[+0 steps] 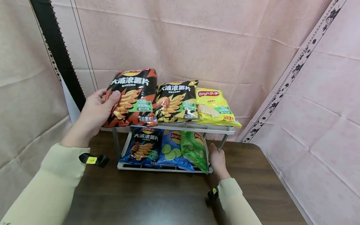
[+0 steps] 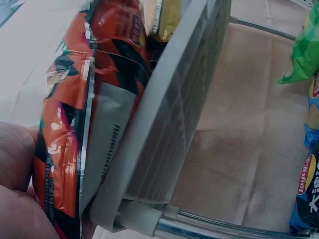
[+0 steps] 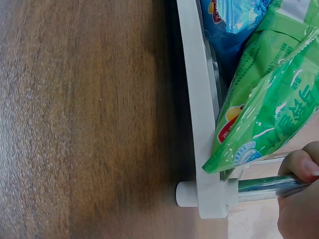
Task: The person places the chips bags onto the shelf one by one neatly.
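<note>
My left hand (image 1: pixel 94 111) pinches the left side of a red-and-black bag of potato chips (image 1: pixel 130 100), thumb on its front. This bag stands upright at the left end of the upper tier of a white two-tier rack (image 1: pixel 182 127). In the left wrist view, the bag's underside (image 2: pixel 109 134) lies right along the shelf edge (image 2: pixel 149 114). Low at the rack's right side, my right hand (image 1: pixel 217 159) grips a chrome post (image 3: pixel 261 186), fingers curled round it. Close by that hand, a green chip bag (image 3: pixel 271 104) leans over the lower tier's rim.
Beside the red bag stand a black-and-yellow chip bag (image 1: pixel 177 101) and a yellow one (image 1: pixel 215 106). Below lie a dark blue bag (image 1: pixel 144 145) and a blue bag (image 1: pixel 171 148). The rack stands on a brown wooden table (image 1: pixel 146 193), with pale cloth (image 1: pixel 197 40) hanging behind.
</note>
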`<state>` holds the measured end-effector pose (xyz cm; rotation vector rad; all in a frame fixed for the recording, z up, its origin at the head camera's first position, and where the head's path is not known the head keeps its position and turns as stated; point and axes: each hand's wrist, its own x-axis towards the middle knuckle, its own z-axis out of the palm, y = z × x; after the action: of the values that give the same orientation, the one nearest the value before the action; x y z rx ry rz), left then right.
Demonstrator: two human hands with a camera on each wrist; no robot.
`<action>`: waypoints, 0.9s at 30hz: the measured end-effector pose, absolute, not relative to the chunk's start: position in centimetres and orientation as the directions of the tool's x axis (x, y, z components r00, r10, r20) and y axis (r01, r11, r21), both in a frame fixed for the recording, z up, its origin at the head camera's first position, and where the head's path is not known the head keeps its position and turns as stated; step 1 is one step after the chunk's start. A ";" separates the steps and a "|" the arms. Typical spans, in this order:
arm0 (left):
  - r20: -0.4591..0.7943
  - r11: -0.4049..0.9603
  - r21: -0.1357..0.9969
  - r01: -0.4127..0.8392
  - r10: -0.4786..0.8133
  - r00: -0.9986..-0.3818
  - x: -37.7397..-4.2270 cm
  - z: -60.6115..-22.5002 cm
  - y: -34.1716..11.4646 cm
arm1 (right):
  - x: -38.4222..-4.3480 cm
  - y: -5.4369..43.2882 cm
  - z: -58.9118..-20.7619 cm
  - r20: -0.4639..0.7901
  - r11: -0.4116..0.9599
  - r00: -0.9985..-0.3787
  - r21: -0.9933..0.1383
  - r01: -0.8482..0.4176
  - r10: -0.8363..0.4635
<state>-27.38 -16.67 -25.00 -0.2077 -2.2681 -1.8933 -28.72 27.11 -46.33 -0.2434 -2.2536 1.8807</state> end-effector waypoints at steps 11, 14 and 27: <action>0.245 0.201 0.952 0.230 -0.050 -0.968 -28.2 -24.7 -15.9 | -28.6 27.0 -46.2 0.039 0.143 -0.969 -0.990 -0.004 0.242; 0.248 0.233 0.945 0.230 -0.052 -0.967 -28.2 -24.8 -15.8 | -28.5 26.9 -46.1 0.042 0.155 -0.968 -0.988 -0.004 0.245; 0.339 0.391 0.868 0.306 -0.017 -0.940 -28.6 -25.6 -15.7 | -28.4 27.0 -46.1 0.041 0.141 -0.974 -0.990 -0.009 0.222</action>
<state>-28.64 -15.74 -25.64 -0.2530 -2.3594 -1.5671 -28.45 27.00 -46.05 -0.2114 -2.2323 1.9381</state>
